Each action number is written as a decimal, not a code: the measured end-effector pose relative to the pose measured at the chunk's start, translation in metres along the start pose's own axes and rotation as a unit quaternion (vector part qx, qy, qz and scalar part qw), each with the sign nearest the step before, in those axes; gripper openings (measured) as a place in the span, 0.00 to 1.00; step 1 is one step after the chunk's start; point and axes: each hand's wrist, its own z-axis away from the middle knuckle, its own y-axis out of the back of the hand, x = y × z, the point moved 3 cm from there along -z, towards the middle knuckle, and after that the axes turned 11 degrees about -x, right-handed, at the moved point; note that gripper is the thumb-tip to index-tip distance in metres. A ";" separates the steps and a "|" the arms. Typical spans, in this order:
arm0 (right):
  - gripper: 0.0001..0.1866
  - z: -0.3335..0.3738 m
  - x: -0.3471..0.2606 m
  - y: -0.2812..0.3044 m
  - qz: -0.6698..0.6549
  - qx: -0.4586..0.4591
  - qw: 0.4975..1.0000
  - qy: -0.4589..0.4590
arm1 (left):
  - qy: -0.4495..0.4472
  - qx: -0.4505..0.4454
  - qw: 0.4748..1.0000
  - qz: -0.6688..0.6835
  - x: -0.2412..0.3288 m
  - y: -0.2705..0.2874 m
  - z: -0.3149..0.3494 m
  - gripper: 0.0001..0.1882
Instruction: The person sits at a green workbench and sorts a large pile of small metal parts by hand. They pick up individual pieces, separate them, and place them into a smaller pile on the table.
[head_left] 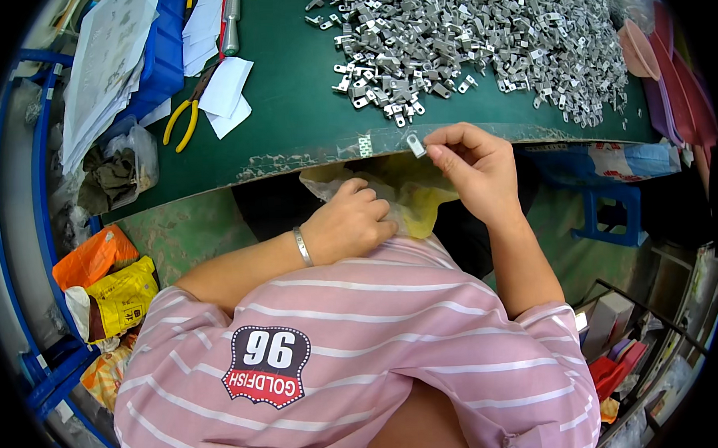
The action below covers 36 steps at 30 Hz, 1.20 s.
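Between thumb and forefinger, my right hand (478, 171) pinches a small silvery metal bracket (416, 146) with a hole in it, held at the table's front edge. My left hand (349, 222) is closed, fingers curled, at the left side of a yellowish plastic bag (422, 197) over my lap. What those fingers hold, if anything, is hidden. A large heap of similar metal brackets (479, 38) spreads over the far middle and right of the green table (289, 91).
Yellow-handled pliers (182, 123) and white paper scraps (226, 90) lie at the table's left, by a blue bin (159, 60). Pink plastic trays (681, 78) stand at the far right. Below the table, on the right, is a blue stool (611, 213). Blue shelving (49, 374) runs along the left.
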 end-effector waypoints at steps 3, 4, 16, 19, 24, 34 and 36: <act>0.07 0.001 -0.013 -0.005 0.138 -0.079 0.985 0.068 | -0.006 -0.009 1.000 0.009 -0.001 -0.001 0.000 0.12; 0.10 0.000 -0.016 -0.008 0.201 -0.085 0.968 0.122 | -0.009 -0.013 1.000 0.018 -0.001 -0.001 0.001 0.12; 0.14 -0.029 -0.006 -0.013 0.368 0.076 0.889 0.263 | 0.005 -0.082 0.990 0.116 -0.015 0.014 0.001 0.09; 0.16 -0.030 -0.009 -0.013 0.401 0.053 0.872 0.277 | 0.034 0.048 0.993 0.098 -0.017 0.041 -0.008 0.07; 0.12 -0.026 0.002 -0.006 0.317 0.115 0.906 0.257 | 0.173 0.291 0.939 0.055 -0.041 0.080 -0.030 0.11; 0.05 -0.013 0.013 0.011 -0.070 0.134 0.984 0.089 | 0.165 0.299 0.939 0.032 -0.051 0.069 -0.028 0.11; 0.05 -0.006 0.009 0.009 -0.117 0.059 0.990 0.052 | 0.149 0.308 0.939 0.039 -0.053 0.068 -0.024 0.11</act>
